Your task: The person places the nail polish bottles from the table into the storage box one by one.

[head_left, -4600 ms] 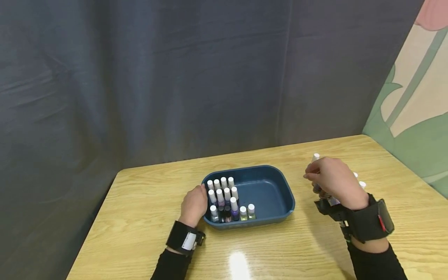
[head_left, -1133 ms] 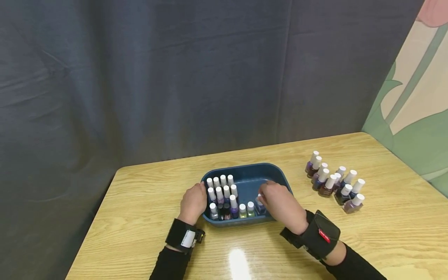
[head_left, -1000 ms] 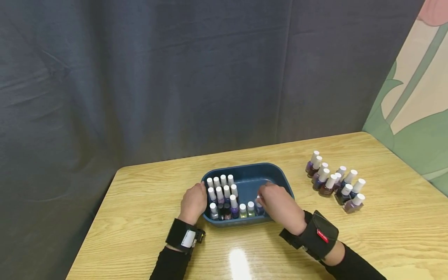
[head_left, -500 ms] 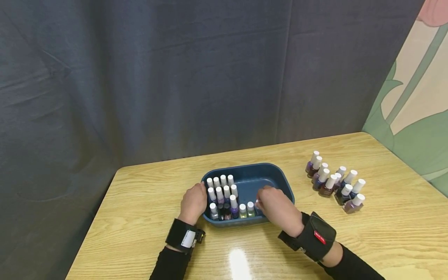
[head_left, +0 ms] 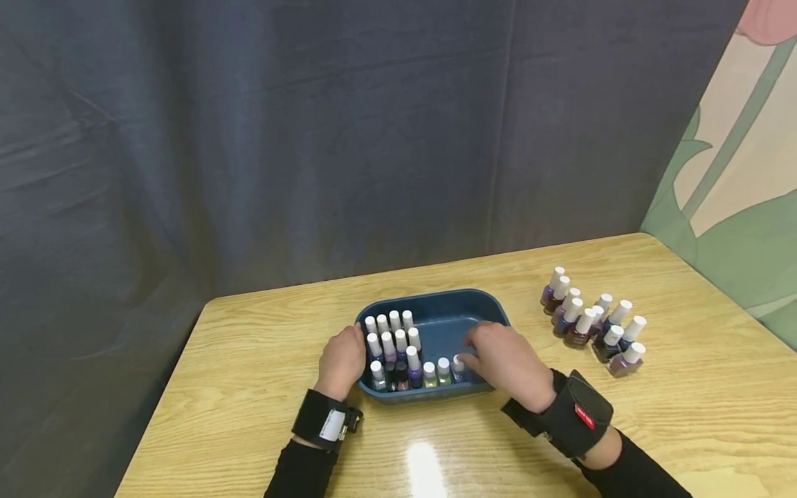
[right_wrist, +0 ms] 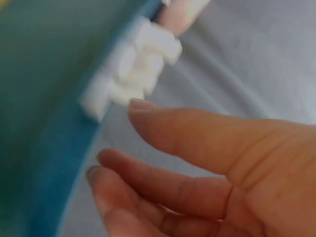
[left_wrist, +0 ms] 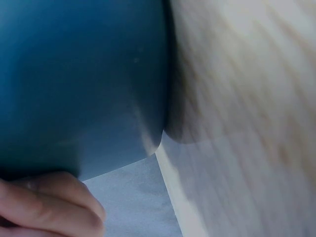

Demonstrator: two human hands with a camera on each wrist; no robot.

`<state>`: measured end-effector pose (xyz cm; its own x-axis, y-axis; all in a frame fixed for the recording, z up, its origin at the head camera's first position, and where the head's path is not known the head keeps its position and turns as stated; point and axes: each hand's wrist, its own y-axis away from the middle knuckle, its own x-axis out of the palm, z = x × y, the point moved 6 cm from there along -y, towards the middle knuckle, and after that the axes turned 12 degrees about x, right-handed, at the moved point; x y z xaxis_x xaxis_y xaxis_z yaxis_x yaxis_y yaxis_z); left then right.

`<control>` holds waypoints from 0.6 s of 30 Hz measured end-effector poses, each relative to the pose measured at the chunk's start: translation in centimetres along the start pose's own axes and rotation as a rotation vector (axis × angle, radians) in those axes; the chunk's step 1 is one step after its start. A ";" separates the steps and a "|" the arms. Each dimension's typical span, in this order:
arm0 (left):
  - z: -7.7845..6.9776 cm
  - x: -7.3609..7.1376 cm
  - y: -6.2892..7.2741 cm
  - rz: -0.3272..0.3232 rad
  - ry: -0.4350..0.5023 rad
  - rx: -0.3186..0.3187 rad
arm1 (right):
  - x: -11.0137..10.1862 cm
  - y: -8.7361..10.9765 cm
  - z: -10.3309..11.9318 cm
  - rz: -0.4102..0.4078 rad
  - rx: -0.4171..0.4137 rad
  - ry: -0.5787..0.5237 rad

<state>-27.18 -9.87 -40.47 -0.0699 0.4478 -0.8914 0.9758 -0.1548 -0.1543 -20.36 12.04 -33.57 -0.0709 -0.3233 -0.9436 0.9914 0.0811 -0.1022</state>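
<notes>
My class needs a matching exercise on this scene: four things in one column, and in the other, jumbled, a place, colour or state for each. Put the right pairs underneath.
Things
1. Left hand
2. Right hand
3. Tray
4. Bottles outside the tray

Places, colours, states
A. Dark blue, with rounded corners
B. Grouped on the wooden table, white caps on
C. At the tray's left end, fingers against its edge
D. By the tray's front row, towards its right end, thumb and fingertips apart

Pairs: 1-C, 2-D, 3-A, 4-B
</notes>
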 end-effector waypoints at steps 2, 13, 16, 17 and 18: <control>-0.1 0.1 -0.1 0.001 0.004 0.010 | -1.1 -0.1 -1.0 -0.009 0.019 -0.003; 1.6 -1.1 0.6 0.001 0.009 0.008 | -6.0 -0.3 -7.2 0.012 0.221 -0.026; 2.2 -1.4 1.0 0.006 0.013 -0.006 | -7.1 -0.1 -9.6 0.051 0.318 -0.037; 2.3 -1.4 1.1 0.008 0.015 -0.008 | -7.5 0.1 -10.6 0.067 0.356 -0.033; 2.4 -1.4 1.2 0.008 0.017 -0.010 | -7.8 0.3 -11.6 0.083 0.392 -0.019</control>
<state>-26.40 -12.82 -40.40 -0.0588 0.4616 -0.8851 0.9784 -0.1494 -0.1429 -20.77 25.53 -29.93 0.0100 -0.3489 -0.9371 0.9606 -0.2568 0.1058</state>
